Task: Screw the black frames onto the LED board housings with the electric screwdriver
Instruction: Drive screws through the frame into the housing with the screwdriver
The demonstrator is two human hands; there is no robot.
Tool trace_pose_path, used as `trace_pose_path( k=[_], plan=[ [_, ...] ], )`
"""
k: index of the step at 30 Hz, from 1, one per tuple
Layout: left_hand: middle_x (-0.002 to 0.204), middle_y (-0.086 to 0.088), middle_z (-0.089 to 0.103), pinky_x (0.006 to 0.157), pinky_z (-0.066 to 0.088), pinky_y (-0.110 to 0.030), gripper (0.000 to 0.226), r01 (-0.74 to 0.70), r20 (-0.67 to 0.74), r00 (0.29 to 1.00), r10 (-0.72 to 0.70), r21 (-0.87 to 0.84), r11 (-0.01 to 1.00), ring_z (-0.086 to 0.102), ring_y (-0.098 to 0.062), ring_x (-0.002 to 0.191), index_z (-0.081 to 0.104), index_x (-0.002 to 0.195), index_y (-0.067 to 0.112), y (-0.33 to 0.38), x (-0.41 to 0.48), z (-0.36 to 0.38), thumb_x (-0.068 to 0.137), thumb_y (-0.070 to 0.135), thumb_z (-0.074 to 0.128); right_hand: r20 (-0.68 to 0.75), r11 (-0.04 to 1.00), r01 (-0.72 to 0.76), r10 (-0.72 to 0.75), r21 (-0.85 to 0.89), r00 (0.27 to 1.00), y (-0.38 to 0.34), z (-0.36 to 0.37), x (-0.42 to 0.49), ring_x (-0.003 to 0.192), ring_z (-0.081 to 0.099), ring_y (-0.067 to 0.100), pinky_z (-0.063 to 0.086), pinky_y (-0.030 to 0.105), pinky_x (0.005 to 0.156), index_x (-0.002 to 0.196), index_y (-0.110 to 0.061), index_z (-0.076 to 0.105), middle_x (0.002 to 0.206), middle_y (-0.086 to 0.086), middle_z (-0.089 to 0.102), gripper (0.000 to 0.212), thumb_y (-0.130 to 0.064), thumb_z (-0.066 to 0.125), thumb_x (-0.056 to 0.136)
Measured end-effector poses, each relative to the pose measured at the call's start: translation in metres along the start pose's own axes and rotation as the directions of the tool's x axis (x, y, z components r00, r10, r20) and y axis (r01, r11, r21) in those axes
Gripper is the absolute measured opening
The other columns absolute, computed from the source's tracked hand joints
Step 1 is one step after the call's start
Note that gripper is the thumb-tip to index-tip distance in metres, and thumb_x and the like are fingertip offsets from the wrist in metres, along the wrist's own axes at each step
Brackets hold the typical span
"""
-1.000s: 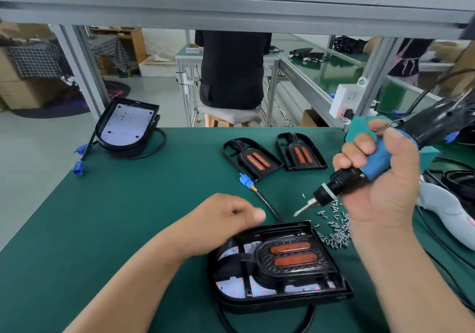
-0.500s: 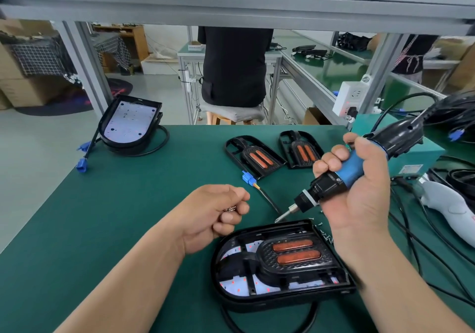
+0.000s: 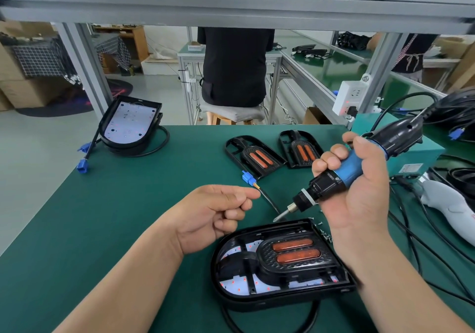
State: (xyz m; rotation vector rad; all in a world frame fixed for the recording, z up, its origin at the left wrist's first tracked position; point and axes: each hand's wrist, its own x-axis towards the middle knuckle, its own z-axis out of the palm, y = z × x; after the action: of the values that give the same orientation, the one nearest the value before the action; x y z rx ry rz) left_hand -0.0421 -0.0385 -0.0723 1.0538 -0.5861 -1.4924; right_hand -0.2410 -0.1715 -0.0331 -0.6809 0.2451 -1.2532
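Right hand [image 3: 359, 204] wrapped round the blue grip of the electric screwdriver [image 3: 344, 173], bit slanting down to the far edge of the black frame [image 3: 295, 255] seated in the near housing [image 3: 231, 296] on the green table [image 3: 102, 217]. Left hand [image 3: 213, 214] just left of it, fingers curled, thumb on forefinger; whether it pinches anything, cannot tell. Beyond, a loose frame [image 3: 254, 157] beside a second loose frame [image 3: 300, 148]; another housing [image 3: 128, 124] far left.

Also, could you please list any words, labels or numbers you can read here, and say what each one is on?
No text here is legible.
Label on the teal box: printed lines, too small and blurred to read.
Black frames, housings and tools: no readable markings show.
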Motion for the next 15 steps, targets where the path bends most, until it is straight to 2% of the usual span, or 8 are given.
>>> trace_pose_path(
  k=[8,12,15],
  plan=[
    [0.084,-0.006,0.062,0.043,0.03,-0.014,0.009,-0.046,0.001,0.999,0.046,0.015,0.999,0.041,-0.006,0.059,0.071,0.099,0.006,0.0023,-0.0032,0.0026,0.094,0.013,0.068,0.008,1.0,-0.001,0.001,0.004,1.0,0.001,0.0007,-0.0007,0.064,0.049,0.012,0.051,0.028,0.066,0.106,-0.015,0.059,0.079,-0.002,0.051,0.008,-0.021,0.06,0.101],
    [0.083,-0.003,0.061,0.043,0.029,-0.014,0.015,-0.055,-0.008,0.998,0.055,0.026,0.998,0.038,-0.006,0.06,0.065,0.088,0.012,0.0032,-0.0028,0.0028,0.093,0.024,0.072,0.003,1.0,-0.004,0.004,0.006,1.0,0.0009,0.0011,-0.0013,0.064,0.049,0.012,0.052,0.028,0.067,0.106,-0.015,0.06,0.079,-0.002,0.052,0.008,-0.021,0.06,0.101],
    [0.082,-0.002,0.061,0.042,0.029,-0.013,0.015,-0.051,0.007,0.999,0.05,0.035,0.998,0.037,-0.005,0.058,0.072,0.087,0.012,0.0029,-0.0033,0.0021,0.091,0.025,0.078,-0.002,1.0,0.002,-0.002,0.007,1.0,0.0005,0.0024,-0.0018,0.064,0.049,0.012,0.051,0.028,0.067,0.106,-0.015,0.059,0.08,-0.003,0.051,0.007,-0.021,0.059,0.102]
  ],
)
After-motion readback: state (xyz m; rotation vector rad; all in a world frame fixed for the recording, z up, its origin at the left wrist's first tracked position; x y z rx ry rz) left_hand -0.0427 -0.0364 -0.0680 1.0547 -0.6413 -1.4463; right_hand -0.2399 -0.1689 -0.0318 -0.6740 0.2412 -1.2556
